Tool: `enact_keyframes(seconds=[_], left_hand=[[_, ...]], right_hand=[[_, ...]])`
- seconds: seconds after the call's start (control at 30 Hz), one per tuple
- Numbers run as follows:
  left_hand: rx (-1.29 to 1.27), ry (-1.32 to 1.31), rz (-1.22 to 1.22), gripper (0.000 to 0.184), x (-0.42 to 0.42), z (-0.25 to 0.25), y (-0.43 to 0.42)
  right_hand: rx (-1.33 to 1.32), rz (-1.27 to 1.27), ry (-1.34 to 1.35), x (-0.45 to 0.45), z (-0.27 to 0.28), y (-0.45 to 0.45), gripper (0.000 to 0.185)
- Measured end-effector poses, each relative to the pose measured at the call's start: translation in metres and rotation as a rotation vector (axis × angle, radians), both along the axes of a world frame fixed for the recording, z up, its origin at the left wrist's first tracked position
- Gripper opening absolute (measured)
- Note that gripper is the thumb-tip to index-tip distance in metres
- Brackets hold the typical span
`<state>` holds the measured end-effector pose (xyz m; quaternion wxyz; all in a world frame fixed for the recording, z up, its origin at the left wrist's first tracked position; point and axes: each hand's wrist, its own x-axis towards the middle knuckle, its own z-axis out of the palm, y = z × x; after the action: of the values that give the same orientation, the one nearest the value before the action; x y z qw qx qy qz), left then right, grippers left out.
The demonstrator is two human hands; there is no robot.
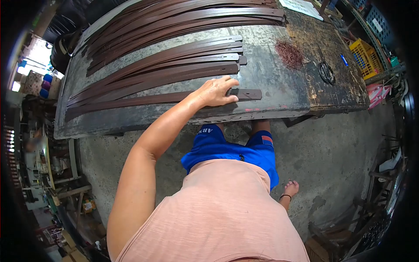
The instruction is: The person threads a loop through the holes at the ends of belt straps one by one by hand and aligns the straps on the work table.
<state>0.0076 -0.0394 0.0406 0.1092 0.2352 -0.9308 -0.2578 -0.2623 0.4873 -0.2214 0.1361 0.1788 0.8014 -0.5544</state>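
Observation:
My left hand (218, 91) lies over a dark brown strap (250, 94) near the table's front edge. Its thumb and forefinger are apart, one on each side of the strap, with a dark ribbed part showing between them. Behind the hand, more brown straps (187, 73) lie in a fanned row with their holed ends to the right. My right hand (291, 187) hangs low beside my body, away from the table, a dark band at its wrist. Its fingers are curled; what they hold, if anything, is too small to tell.
The grey table (279, 97) carries a large strap bundle (187, 22) at the back. To the right are a reddish tangle of thin strips (289, 55), black scissors (326, 73), a blue pen (344, 60) and papers (303, 8). A yellow crate (365, 58) stands beyond.

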Motion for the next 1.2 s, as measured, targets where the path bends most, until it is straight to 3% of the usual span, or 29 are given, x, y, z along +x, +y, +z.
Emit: enact_keyframes(seconds=[0.17, 0.23, 0.37, 0.47, 0.57, 0.6, 0.7, 0.77, 0.87, 0.9, 1.0, 1.2], left_hand=[[-0.166, -0.092, -0.107, 0.055, -0.020, -0.004, 0.005], [-0.286, -0.113, -0.111, 0.047, -0.025, -0.006, 0.004], [-0.397, -0.044, -0.125, 0.040, -0.029, -0.008, 0.010], [-0.654, 0.155, -0.124, 0.037, -0.030, -0.019, 0.015], [-0.648, 0.238, -0.121, 0.035, -0.030, -0.031, 0.019], [-0.644, 0.245, -0.124, 0.035, -0.030, -0.032, 0.021], [-0.618, 0.316, -0.113, 0.031, -0.028, -0.036, 0.022], [-0.627, 0.376, -0.105, 0.022, -0.030, -0.039, 0.023], [-0.625, 0.400, -0.051, 0.013, -0.033, -0.034, 0.028], [-0.620, 0.398, -0.045, 0.013, -0.032, -0.037, 0.031], [-0.295, 0.289, 0.098, 0.008, -0.025, -0.036, 0.040], [-0.290, 0.481, 0.219, 0.011, -0.027, -0.040, 0.042]], right_hand=[[0.047, -0.111, -0.111, 0.012, 0.027, -0.009, 0.020], [0.063, -0.048, -0.083, 0.003, -0.003, 0.008, 0.022], [0.081, -0.013, -0.172, -0.001, 0.018, 0.000, 0.030], [0.000, -0.089, -0.083, 0.004, 0.020, -0.004, 0.034], [0.042, -0.002, -0.097, -0.008, -0.003, 0.019, 0.038], [0.046, -0.007, -0.092, -0.008, 0.012, 0.014, 0.038], [-0.055, -0.222, -0.147, -0.012, 0.035, 0.001, 0.040], [-0.054, -0.232, 0.058, -0.025, 0.017, 0.009, 0.043], [-0.205, -0.322, 0.058, -0.045, 0.076, -0.019, 0.043], [-0.236, -0.302, 0.115, -0.049, 0.102, -0.035, 0.041], [-0.304, -0.126, 0.283, -0.075, 0.146, -0.079, 0.034], [-0.698, 0.397, 0.485, -0.050, 0.235, -0.243, 0.038]])
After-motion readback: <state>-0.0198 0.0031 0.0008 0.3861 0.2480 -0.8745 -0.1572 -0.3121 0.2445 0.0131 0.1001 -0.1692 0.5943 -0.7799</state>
